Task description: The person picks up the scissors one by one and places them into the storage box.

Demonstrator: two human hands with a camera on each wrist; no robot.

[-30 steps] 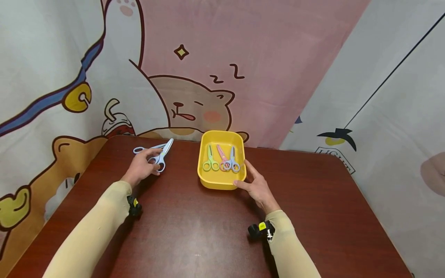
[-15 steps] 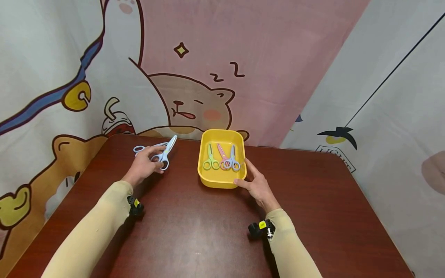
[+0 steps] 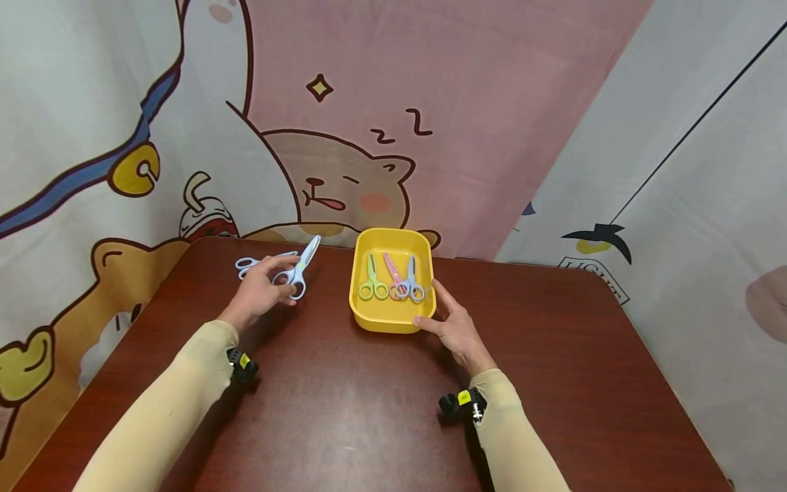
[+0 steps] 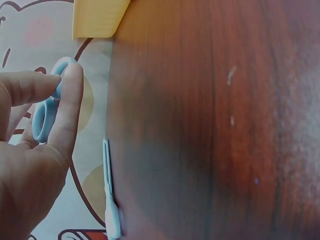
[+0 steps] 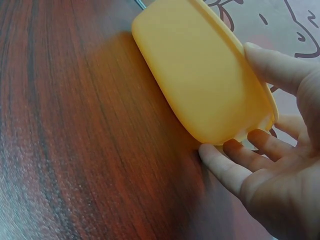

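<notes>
My left hand (image 3: 257, 295) pinches light blue scissors (image 3: 305, 263) by the finger loops, raised above the table with the blades pointing up and away. In the left wrist view, thumb and finger meet at a loop of these scissors (image 4: 45, 120). A second light blue pair of scissors (image 3: 246, 264) lies behind that hand, partly hidden by it. My right hand (image 3: 456, 336) holds the near right corner of a yellow tray (image 3: 387, 324), thumb at the rim and fingers along the outer wall. Green scissors (image 3: 372, 279), pink scissors (image 3: 391, 265) and blue scissors (image 3: 410, 275) lie inside, blue overlapping pink.
The brown wooden table (image 3: 344, 410) ends at a cartoon-printed cloth (image 3: 479, 137) hanging behind it. The yellow tray stands near the back edge, to the right of the left hand. Black cameras sit at both wrists.
My left hand has moved a little to the right with the light blue scissors, toward the tray. The right hand and the tray have stayed in place.
</notes>
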